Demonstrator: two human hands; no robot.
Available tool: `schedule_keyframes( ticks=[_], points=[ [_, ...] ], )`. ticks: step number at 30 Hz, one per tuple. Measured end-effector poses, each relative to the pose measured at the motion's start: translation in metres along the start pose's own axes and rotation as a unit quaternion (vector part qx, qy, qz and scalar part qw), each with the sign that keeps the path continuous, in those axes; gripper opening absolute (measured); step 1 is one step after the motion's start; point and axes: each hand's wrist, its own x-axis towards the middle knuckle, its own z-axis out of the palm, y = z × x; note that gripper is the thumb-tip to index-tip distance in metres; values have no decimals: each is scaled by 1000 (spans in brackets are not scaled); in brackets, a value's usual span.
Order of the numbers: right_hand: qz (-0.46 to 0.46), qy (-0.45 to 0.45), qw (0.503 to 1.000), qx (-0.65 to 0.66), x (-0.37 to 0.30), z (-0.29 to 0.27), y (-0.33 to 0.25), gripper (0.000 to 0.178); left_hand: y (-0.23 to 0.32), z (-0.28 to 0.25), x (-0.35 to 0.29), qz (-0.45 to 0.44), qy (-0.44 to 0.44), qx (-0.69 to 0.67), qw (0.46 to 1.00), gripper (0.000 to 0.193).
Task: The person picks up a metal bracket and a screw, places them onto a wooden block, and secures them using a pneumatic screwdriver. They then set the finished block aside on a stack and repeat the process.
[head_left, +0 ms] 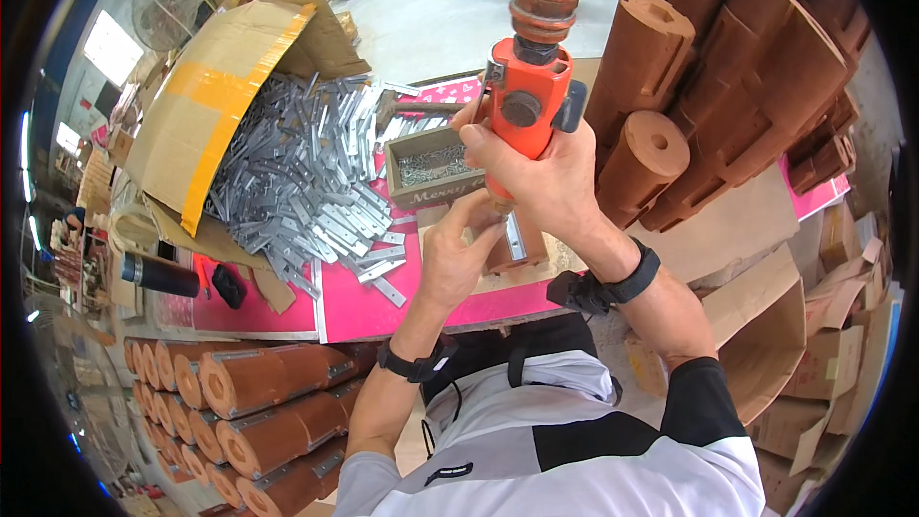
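Observation:
My right hand point(560, 177) is wrapped round an orange power screwdriver point(517, 124), held upright with its tip pointing down. Below the tip, a flat metal strip point(516, 241) with holes lies on a brown cylindrical piece point(538, 247). My left hand point(448, 258) is closed in a pinch beside the tip, over the near end of the strip; what the fingertips hold is too small to make out. Just behind that hand, an open wooden box point(421, 195) contains many small screws.
Loose metal strips point(306, 172) spill from a tipped carton point(225, 62) onto the pink-topped table point(359, 311). Brown cylinders point(651, 148) stand stacked at the right, and others point(258, 378) lie piled at lower left. A black bottle point(161, 274) lies near the carton.

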Motion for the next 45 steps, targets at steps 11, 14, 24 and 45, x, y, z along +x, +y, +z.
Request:
schedule_keyframes(
  ticks=[11, 14, 24, 45],
  points=[
    [-52, 45, 998, 8, 8, 2, 30, 30, -12, 2, 17, 71, -7, 92, 993, 33],
    [-75, 59, 995, -6, 7, 0, 38, 30, -12, 5, 18, 89, -4, 116, 989, 32],
    [-67, 51, 996, -41, 2, 1, 44, 36, -11, 1, 16, 38, -41, 155, 986, 39],
    [-15, 41, 999, -31, -8, 2, 50, 33, -22, 0, 15, 43, -137, 65, 988, 111]
  ],
)
